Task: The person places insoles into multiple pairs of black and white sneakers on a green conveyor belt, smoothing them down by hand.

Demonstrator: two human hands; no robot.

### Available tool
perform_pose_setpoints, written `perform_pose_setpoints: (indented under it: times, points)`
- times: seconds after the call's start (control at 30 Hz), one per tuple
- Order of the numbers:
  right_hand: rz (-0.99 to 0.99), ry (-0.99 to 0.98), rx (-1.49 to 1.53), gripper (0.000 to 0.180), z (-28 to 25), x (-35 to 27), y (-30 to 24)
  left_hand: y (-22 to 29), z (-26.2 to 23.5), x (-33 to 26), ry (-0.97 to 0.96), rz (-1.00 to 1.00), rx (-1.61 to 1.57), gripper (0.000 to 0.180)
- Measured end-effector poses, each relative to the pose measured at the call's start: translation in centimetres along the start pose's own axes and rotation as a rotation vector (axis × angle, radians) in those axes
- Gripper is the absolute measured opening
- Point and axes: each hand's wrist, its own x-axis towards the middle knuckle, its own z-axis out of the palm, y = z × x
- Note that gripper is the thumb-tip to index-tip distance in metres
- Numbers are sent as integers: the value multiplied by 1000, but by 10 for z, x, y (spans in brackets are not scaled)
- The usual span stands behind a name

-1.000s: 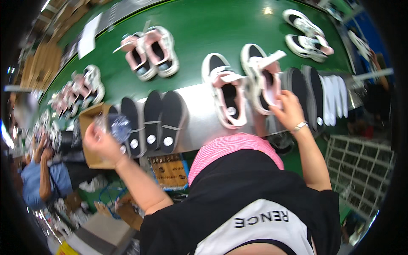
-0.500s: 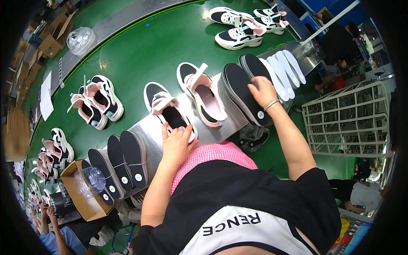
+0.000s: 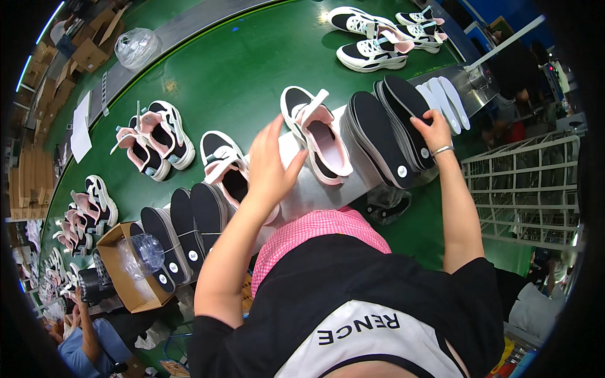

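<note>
Cardboard box (image 3: 110,249) with clear plastic bag (image 3: 142,255) inside sits at left end of metal strip (image 3: 299,203) along the green table's (image 3: 239,69) near edge. Beside it, tied black insole bundles (image 3: 167,239). Sneaker pair (image 3: 157,135) sits behind these, more sneakers (image 3: 372,53) toward far right corner; plastic bundle (image 3: 135,47) beyond far edge. White insoles (image 3: 450,101) fan out near strip's right end.

Left shoe (image 3: 219,145) and right shoe (image 3: 328,148) lie at strip's middle, toes toward far edge; left wrist and hand block part of left shoe.

Left hand (image 3: 271,167) open, fingers extended, thumb spread, nothing visibly held, between both shoes. Right hand (image 3: 433,133) bent at outer edge of right black insole stack (image 3: 400,97), thumb and fingers partly curled; can't tell if gripping an insole. Left black insole stack (image 3: 372,129) lies between it and right shoe.
</note>
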Motion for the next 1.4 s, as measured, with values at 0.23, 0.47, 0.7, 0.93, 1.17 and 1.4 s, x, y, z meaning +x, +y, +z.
perform_pose_setpoints:
  times: [0.23,0.47,0.7,0.93,1.17,1.4]
  points:
    - [263,-868,891,24,-59,-60,-97,-16,69,69,-213,-308,-140,39]
    - [-261,-821,50,24,13,-81,-124,-7,83,25,-55,-163,-97,24]
    - [-648,-769,-425,23,28,-79,-148,-9,85,26,-112,-334,-86,25]
    - [-364,-1055,-518,47,-25,-64,-134,-8,91,22,-68,-396,-128,24]
    - [-697,-749,-495,18,37,-72,-132,-8,94,25,-80,-435,-210,20]
    - [-822,-800,-460,14,76,-60,-137,-13,103,22,55,-443,-335,18]
